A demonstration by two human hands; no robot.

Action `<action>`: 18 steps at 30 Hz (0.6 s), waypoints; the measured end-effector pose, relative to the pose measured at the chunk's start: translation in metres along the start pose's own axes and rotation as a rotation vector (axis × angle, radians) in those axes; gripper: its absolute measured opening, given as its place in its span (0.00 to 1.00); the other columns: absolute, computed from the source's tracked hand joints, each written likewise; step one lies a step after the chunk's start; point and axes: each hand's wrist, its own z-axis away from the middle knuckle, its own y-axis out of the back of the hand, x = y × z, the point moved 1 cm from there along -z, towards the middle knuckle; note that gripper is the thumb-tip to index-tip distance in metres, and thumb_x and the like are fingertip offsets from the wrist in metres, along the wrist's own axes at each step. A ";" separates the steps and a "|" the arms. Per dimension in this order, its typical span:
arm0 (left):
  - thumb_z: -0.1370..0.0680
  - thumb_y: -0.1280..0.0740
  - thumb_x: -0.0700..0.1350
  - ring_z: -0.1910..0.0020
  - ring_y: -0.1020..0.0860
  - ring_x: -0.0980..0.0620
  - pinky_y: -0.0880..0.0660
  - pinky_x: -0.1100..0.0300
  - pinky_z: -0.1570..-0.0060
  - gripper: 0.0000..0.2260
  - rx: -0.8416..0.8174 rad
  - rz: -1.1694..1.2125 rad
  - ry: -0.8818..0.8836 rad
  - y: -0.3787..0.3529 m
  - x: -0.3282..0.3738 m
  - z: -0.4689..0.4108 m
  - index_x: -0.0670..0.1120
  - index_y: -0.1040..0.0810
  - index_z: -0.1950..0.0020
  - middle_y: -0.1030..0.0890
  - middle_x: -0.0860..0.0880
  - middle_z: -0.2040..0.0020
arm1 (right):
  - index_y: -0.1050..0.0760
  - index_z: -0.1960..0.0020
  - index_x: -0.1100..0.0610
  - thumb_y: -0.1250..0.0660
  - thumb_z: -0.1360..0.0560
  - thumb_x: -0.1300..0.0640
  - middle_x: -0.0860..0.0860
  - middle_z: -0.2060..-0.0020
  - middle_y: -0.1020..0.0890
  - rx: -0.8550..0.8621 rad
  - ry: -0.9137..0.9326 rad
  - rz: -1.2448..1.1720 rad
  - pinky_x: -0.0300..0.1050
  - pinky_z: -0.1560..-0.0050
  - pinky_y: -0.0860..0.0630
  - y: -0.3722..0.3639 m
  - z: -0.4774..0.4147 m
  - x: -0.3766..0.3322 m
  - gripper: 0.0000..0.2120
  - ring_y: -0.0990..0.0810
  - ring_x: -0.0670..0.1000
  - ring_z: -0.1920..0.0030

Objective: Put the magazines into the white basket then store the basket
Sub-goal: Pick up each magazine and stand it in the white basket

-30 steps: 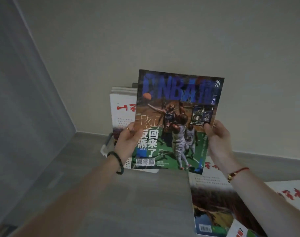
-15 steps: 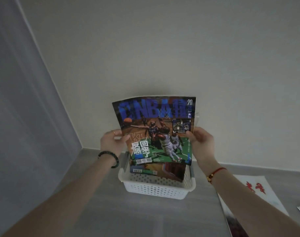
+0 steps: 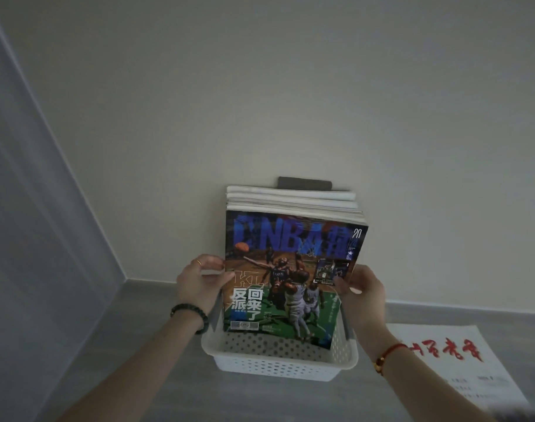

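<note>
One glossy basketball magazine (image 3: 290, 269), upright at the front of a row of magazines (image 3: 290, 197) in a white perforated plastic basket (image 3: 272, 365). Reads "NBA" in big blue letters across the top, "20" at the upper right corner, outlined "KL" and white Chinese characters 反派回来了 at the lower left; two small code squares near the bottom left, too small to read. Lower edge down inside the basket, well below the rim.

Behind it, several white-edged magazines standing side by side; exact count hard to tell.

Held by both side edges. Left hand (image 3: 199, 284) at the left edge, thumb on the cover, fingers curled behind. Right hand (image 3: 363, 295) at the right edge, thumb on the cover by a small inset photo, fingers wrapped behind. Both clamped on the magazine about halfway up.

One gold ring (image 3: 199, 263) and one dark bead bracelet (image 3: 188, 313) on the left; one red cord bracelet (image 3: 388, 353) with a gold bead on the right.

One white paper cover (image 3: 436, 351) with red brush characters, flat on the grey surface (image 3: 138, 376) right of the basket. Cream wall (image 3: 290, 86) behind.
</note>
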 end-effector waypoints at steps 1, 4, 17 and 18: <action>0.34 0.27 0.38 0.52 0.23 0.51 0.26 0.56 0.48 0.13 -0.033 0.006 -0.012 -0.002 0.001 -0.002 0.48 0.25 0.53 0.22 0.53 0.54 | 0.29 0.51 0.56 0.31 0.30 0.66 0.48 0.58 0.23 0.002 -0.004 0.016 0.52 0.47 0.24 0.001 -0.003 0.001 0.12 0.24 0.46 0.57; 0.30 0.30 0.42 0.42 0.29 0.53 0.30 0.56 0.42 0.27 -0.186 0.068 -0.091 -0.007 0.012 -0.009 0.49 0.36 0.34 0.28 0.53 0.42 | 0.38 0.35 0.55 0.28 0.32 0.57 0.48 0.45 0.28 -0.058 0.033 0.038 0.46 0.45 0.28 -0.001 -0.016 -0.004 0.30 0.29 0.48 0.45; 0.29 0.44 0.63 0.56 0.24 0.61 0.29 0.64 0.55 0.22 -0.248 0.047 -0.140 -0.011 0.035 -0.016 0.49 0.30 0.44 0.21 0.56 0.60 | 0.22 0.48 0.53 0.26 0.45 0.40 0.42 0.59 0.18 -0.250 0.129 0.023 0.31 0.64 0.26 0.001 -0.039 -0.032 0.29 0.19 0.41 0.57; 0.33 0.45 0.69 0.58 0.25 0.64 0.29 0.66 0.56 0.29 -0.255 0.027 -0.150 -0.009 0.035 -0.012 0.49 0.29 0.45 0.21 0.57 0.61 | 0.24 0.47 0.51 0.26 0.46 0.39 0.41 0.58 0.18 -0.262 0.167 0.008 0.30 0.63 0.24 0.004 -0.038 -0.035 0.30 0.19 0.39 0.57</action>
